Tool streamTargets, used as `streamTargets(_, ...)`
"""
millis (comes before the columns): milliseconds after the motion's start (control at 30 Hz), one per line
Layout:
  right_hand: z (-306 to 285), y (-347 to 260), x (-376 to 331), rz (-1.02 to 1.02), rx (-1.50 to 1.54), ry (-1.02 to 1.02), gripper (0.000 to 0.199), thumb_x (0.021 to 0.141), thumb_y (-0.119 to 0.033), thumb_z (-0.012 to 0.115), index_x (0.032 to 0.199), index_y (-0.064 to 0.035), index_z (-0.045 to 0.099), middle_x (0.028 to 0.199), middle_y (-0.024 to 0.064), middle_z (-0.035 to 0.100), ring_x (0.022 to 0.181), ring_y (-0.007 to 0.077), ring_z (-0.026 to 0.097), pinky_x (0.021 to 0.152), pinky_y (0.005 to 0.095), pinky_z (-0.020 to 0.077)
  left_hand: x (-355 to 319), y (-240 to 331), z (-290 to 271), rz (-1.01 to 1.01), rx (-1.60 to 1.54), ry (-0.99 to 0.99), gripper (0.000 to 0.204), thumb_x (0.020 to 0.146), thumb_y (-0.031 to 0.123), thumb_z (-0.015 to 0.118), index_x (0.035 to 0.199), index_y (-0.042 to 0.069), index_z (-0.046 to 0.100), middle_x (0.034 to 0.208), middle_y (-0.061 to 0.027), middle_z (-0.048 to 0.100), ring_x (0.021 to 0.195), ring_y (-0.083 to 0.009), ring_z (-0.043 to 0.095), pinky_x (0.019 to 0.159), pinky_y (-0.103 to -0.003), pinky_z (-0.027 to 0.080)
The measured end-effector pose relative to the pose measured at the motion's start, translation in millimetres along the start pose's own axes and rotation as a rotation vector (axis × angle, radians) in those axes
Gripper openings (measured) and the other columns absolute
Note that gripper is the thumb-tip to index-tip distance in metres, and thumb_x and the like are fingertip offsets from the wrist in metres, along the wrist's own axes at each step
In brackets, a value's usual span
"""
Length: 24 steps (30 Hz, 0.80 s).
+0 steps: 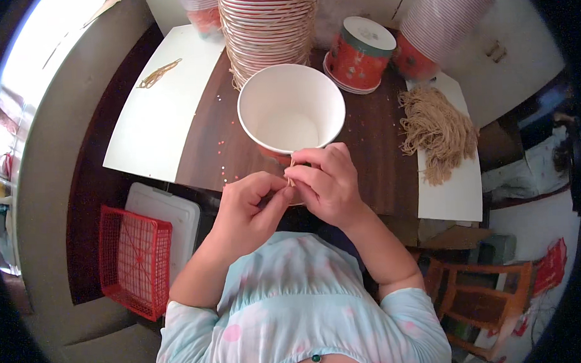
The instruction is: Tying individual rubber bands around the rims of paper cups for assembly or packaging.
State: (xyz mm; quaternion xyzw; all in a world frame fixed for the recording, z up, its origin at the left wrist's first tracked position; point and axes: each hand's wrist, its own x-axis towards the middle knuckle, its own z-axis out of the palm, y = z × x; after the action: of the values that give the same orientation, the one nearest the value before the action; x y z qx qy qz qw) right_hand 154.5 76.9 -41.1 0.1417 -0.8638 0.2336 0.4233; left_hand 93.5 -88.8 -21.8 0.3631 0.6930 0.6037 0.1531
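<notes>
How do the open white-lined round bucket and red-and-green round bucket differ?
Pose: the open white-lined bucket faces up; the red-and-green bucket sits upside down.
Visible side: the first shows its inside; the second its base and wall.
Shared: both round, red outside.

bucket (291,92) on table (380,153) | bucket stack (270,28) behind | twine bundle (438,133) right (partly on a board (454,198)) | basket (137,254) left

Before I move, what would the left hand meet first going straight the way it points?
The left hand would probably meet the right hand, close by at the tan cord; exact depth is unclear.
</notes>
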Motion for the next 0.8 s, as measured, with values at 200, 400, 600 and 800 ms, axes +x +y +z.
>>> streamTargets(200,1,1,0,0.077,-0.129,0.002,0.018,0.070,-0.011,0.071,0.086,-0.0118,0.062,0.093,0.0029,0.061,0.075,0.0211,0.059,0.067,0.0350,0.0424,-9,25,-7,0.003,-0.178,-0.215,0.007,0.086,0.003,0.060,0.084,-0.002,0.063,0.072,-0.0068,0.061,0.064,-0.0114,0.057,0.057,-0.026,0.045)
streamTargets(400,-10,-3,7,0.159,-0.120,-0.045,0.018,0.069,-0.004,0.071,0.083,-0.0105,0.061,0.083,0.0024,0.063,0.069,0.0216,0.059,0.063,0.0341,0.0442,-12,36,-12,0.039,-0.192,-0.320,0.008,0.086,0.005,0.062,0.083,-0.001,0.064,0.069,-0.0055,0.059,0.061,-0.0117,0.055,0.056,-0.026,0.044)
streamTargets(600,-32,9,9,0.056,-0.110,-0.154,0.016,0.070,-0.005,0.069,0.083,-0.0096,0.061,0.084,0.0033,0.062,0.071,0.0240,0.059,0.064,0.0367,0.0446,-15,33,-23,-0.016,-0.172,-0.373,0.011,0.088,0.009,0.063,0.086,-0.002,0.065,0.071,-0.0032,0.061,0.063,-0.0075,0.054,0.056,-0.023,0.043)
streamTargets(800,-71,34,-1,0.055,-0.035,-0.219,0.020,0.068,0.001,0.069,0.084,-0.0080,0.061,0.086,0.0058,0.064,0.075,0.0268,0.060,0.070,0.0363,0.0470,-7,9,-73,-0.266,-0.120,-0.536,0.020,0.092,0.016,0.061,0.097,-0.003,0.067,0.078,0.0014,0.063,0.069,-0.0029,0.052,0.059,-0.018,0.042)
